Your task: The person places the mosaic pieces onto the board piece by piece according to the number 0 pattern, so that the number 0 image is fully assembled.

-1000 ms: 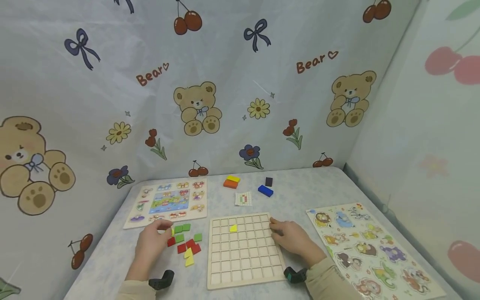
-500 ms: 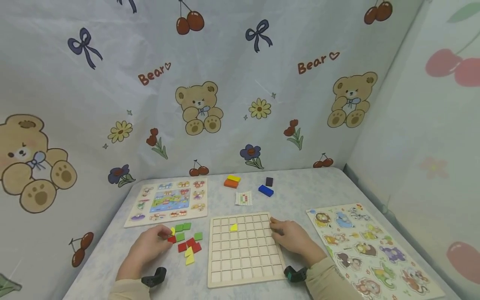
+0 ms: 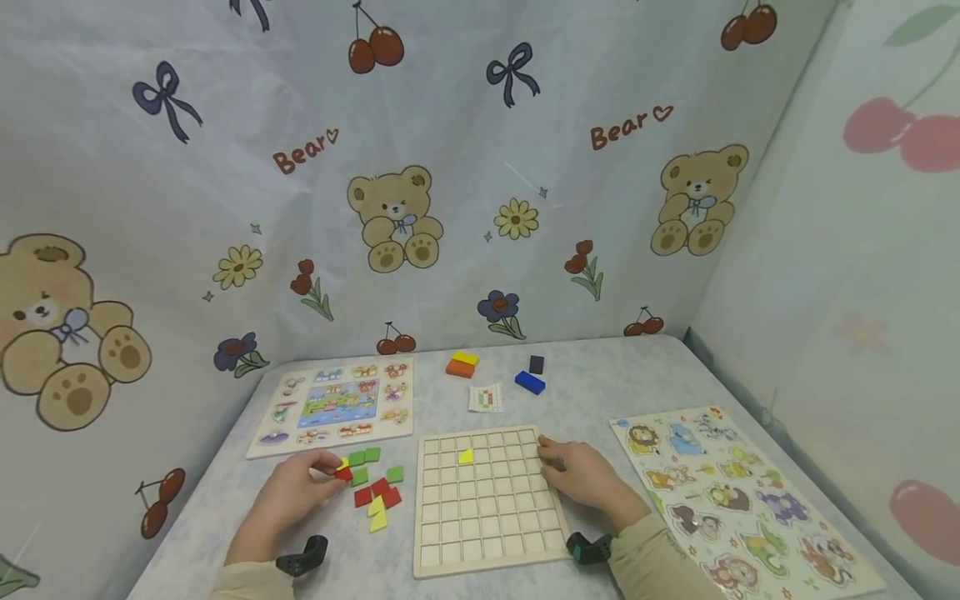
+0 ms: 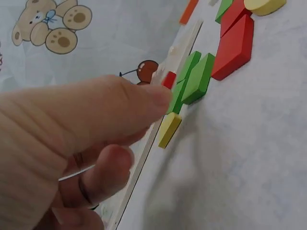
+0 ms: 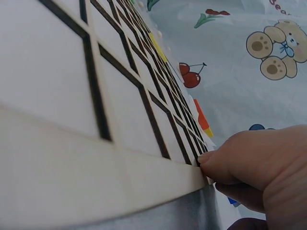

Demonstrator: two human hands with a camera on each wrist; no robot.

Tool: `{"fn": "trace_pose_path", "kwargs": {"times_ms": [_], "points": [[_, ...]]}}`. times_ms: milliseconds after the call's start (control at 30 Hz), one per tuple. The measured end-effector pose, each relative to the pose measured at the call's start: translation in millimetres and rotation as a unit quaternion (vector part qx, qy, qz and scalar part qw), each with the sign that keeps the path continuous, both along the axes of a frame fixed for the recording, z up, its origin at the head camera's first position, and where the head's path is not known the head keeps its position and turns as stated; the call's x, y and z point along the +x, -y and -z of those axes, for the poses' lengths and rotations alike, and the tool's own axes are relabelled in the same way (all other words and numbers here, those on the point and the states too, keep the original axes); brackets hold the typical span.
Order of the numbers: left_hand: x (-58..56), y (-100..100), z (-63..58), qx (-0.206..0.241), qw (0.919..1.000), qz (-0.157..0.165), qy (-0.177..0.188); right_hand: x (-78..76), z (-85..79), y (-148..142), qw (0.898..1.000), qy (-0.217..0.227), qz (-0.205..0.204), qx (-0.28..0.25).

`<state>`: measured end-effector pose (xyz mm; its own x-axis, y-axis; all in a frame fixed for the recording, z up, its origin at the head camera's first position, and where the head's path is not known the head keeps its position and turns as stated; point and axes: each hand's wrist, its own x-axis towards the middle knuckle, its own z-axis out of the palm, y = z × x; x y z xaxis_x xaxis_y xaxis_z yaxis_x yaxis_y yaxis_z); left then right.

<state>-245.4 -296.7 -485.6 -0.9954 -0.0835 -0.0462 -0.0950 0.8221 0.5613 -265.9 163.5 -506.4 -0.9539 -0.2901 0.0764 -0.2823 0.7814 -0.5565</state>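
My left hand (image 3: 296, 493) pinches a small red tile (image 3: 342, 474) between thumb and fingertips, left of a loose group of tiles. In the left wrist view only a corner of this red tile (image 4: 169, 79) shows past the thumb. A yellow piece (image 4: 170, 129) lies on the table just under the fingertips, beside green tiles (image 4: 199, 79). My right hand (image 3: 588, 475) grips the right edge of the wooden grid board (image 3: 491, 527), thumb on top of the frame. One yellow piece (image 3: 467, 457) sits in a cell near the board's upper left.
More red tiles (image 3: 363, 497) and yellow pieces (image 3: 378, 521) lie left of the board. Behind it are a pattern card (image 3: 486, 398), a blue block (image 3: 530, 382), an orange block (image 3: 460, 368) and a black block (image 3: 537, 364). Picture puzzles stand left (image 3: 405, 425) and right (image 3: 660, 492).
The left hand has drawn back slightly, let go of the yellow piece and taken hold of the red tile, now a little higher. The right hand stays on the board's edge.
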Motion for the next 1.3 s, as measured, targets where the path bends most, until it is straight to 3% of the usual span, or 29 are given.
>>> {"fn": "trace_pose_path", "kwargs": {"times_ms": [167, 333, 500, 733, 967, 1300], "points": [[-4.5, -26, -0.8, 0.044, 0.9989, 0.008, -0.012, -0.5, 1.6, -1, 1.0, 0.005, 0.002, 0.004], [-8.5, -61, -6.7, 0.062, 0.9965, 0.047, -0.03, -1.3, 2.9, -4, 1.0, 0.013, -0.006, -0.002], [-14.4, -87, -11.8, 0.051, 0.9918, 0.105, -0.052, -3.4, 2.0, -9, 0.999, 0.008, -0.026, -0.016], [-30.7, -114, -9.5, 0.037, 0.9804, 0.183, -0.064, -7.4, 3.1, -14, 0.999, 0.005, -0.042, -0.022], [-48.5, -141, -5.7, 0.025, 0.9762, 0.211, -0.044, -6.6, 4.1, -15, 0.998, 0.007, -0.049, -0.033], [-55.5, -182, -6.0, -0.026, 0.9701, 0.237, -0.045, -9.1, 7.4, -14, 0.998, 0.006, -0.054, -0.02]]}}
